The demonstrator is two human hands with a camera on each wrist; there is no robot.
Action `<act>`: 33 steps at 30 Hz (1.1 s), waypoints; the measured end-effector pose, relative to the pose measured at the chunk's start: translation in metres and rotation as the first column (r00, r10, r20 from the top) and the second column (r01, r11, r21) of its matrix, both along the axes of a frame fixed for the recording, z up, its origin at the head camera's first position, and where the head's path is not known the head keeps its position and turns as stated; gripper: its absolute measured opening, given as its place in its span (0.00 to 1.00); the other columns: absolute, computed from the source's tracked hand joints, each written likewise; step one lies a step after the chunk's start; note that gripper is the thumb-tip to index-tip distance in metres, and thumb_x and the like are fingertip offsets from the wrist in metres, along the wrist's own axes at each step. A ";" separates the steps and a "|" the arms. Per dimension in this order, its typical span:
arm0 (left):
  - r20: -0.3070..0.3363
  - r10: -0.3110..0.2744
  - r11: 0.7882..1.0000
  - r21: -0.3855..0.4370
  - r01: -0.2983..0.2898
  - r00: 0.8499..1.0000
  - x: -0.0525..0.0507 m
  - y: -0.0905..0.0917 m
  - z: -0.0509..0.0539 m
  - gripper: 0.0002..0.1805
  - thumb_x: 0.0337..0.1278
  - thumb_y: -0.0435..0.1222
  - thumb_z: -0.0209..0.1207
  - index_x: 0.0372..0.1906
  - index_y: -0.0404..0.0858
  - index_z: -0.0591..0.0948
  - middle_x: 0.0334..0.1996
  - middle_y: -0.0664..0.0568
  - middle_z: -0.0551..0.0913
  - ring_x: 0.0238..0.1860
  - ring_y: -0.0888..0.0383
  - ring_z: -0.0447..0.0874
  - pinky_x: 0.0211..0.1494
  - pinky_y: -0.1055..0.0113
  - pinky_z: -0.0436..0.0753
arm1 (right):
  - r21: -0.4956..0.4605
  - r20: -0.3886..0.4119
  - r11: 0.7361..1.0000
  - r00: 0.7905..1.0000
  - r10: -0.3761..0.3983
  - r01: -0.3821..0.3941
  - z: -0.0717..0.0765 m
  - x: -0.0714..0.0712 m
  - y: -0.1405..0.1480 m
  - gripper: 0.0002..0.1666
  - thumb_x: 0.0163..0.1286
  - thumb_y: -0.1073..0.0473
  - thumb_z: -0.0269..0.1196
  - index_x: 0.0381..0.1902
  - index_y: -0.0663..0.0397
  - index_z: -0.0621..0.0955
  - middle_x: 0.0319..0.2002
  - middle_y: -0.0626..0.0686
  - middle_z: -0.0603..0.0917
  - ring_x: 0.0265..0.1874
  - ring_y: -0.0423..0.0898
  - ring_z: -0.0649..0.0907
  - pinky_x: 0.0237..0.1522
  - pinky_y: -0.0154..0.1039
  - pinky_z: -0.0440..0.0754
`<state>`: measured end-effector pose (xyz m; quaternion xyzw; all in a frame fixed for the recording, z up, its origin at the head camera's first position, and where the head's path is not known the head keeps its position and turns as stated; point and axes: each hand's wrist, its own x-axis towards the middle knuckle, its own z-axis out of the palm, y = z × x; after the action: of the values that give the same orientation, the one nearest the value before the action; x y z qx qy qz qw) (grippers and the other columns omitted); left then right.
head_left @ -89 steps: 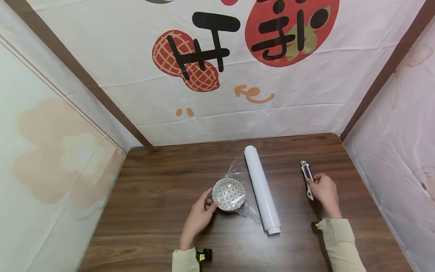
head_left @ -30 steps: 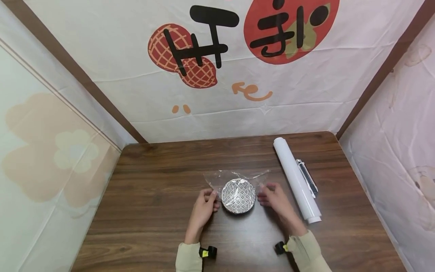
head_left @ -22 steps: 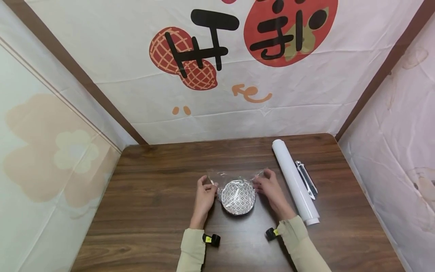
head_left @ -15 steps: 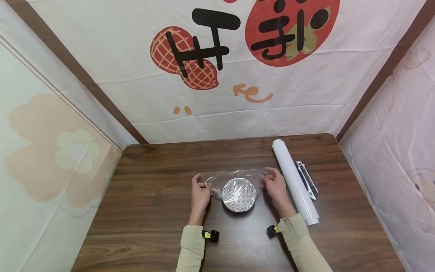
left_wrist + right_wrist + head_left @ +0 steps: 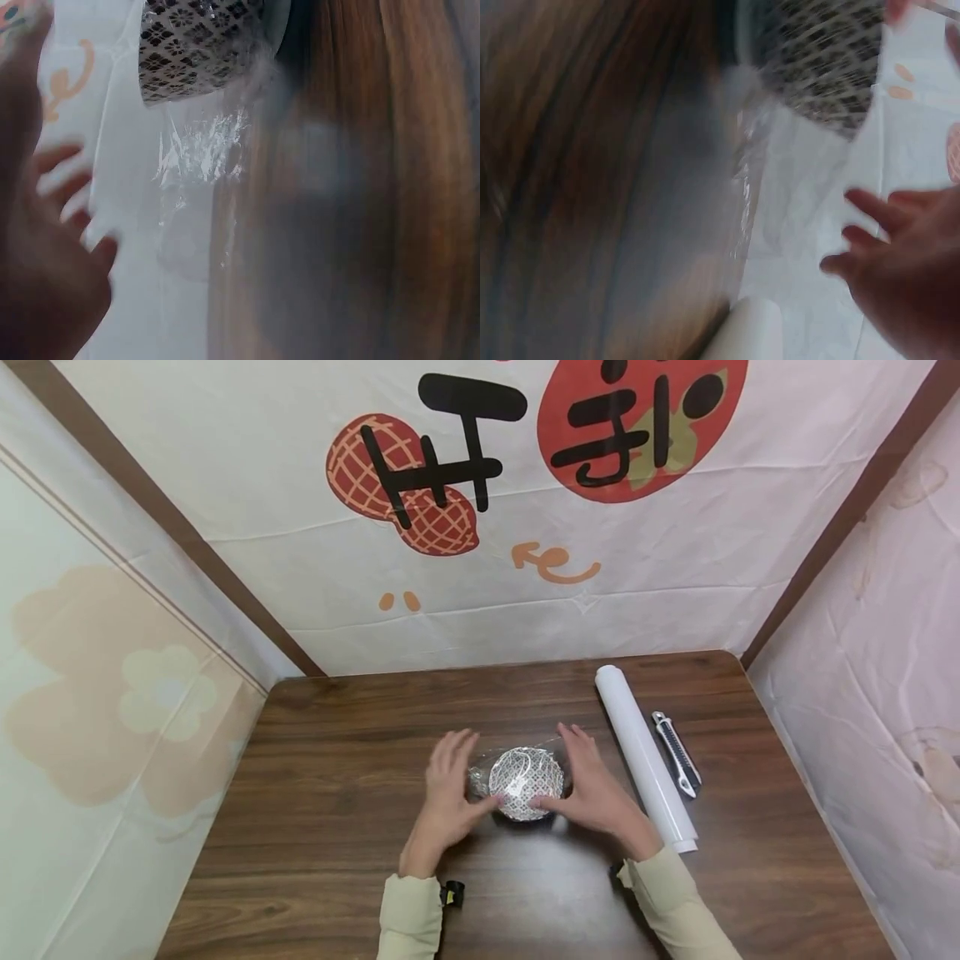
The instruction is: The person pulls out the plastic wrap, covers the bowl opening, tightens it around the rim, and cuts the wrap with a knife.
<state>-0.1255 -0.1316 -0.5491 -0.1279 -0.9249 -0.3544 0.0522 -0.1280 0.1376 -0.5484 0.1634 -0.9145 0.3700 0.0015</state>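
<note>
A small bowl with a dark diamond pattern (image 5: 527, 783) is on the table with clear plastic wrap over it. The loose wrap (image 5: 202, 154) hangs out beside the bowl in the left wrist view; in the right wrist view a wrinkled edge of wrap (image 5: 744, 191) shows. My left hand (image 5: 447, 797) is at the bowl's left, fingers extended and thumb near the front rim. Mirroring it on the right, my right hand (image 5: 594, 789) has its fingers spread and thumb at the front rim. Whether the thumbs touch the wrap is unclear. Both wrist views are blurred.
A white roll of plastic wrap (image 5: 647, 758) lies slantwise to the right of the bowl. Just beyond it is a utility knife (image 5: 677, 756). The wooden table (image 5: 337, 793) ends at a printed cloth wall (image 5: 480, 635) at the back.
Three seconds ago my right hand held the utility knife, and the roll lay nearer the bowl. Since half a second ago, both hands have let go of the raised wrap and spread around the bowl.
</note>
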 end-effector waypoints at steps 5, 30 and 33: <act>0.062 -0.290 0.935 -0.194 0.297 0.955 -0.013 0.004 -0.007 0.85 0.16 0.67 0.82 0.86 0.40 0.51 0.85 0.44 0.56 0.87 0.44 0.45 0.86 0.37 0.50 | 0.161 0.035 0.976 0.989 0.146 -0.150 -0.009 -0.013 -0.008 0.91 0.42 0.17 0.75 0.84 0.66 0.46 0.83 0.67 0.56 0.84 0.65 0.54 0.84 0.65 0.47; 0.177 -0.328 0.924 -0.143 0.354 0.928 -0.043 0.006 -0.014 0.64 0.18 0.72 0.80 0.73 0.52 0.75 0.63 0.59 0.84 0.64 0.58 0.80 0.69 0.55 0.81 | 0.050 0.097 0.978 0.976 0.195 -0.201 -0.018 -0.020 0.003 0.72 0.41 0.22 0.80 0.76 0.51 0.68 0.62 0.54 0.84 0.60 0.51 0.85 0.61 0.53 0.84; 0.183 -0.312 0.929 -0.147 0.340 0.932 -0.042 0.006 -0.014 0.62 0.20 0.71 0.79 0.71 0.50 0.76 0.62 0.57 0.85 0.64 0.56 0.82 0.68 0.55 0.82 | 0.021 0.110 0.982 0.977 0.183 -0.186 -0.019 -0.018 0.003 0.70 0.42 0.23 0.80 0.74 0.55 0.70 0.60 0.55 0.85 0.58 0.50 0.85 0.61 0.52 0.85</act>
<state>-0.1673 -0.1261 -0.5635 -0.2561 -0.9195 -0.2839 -0.0917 -0.1459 0.1404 -0.5672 0.2275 -0.8998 0.3625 -0.0849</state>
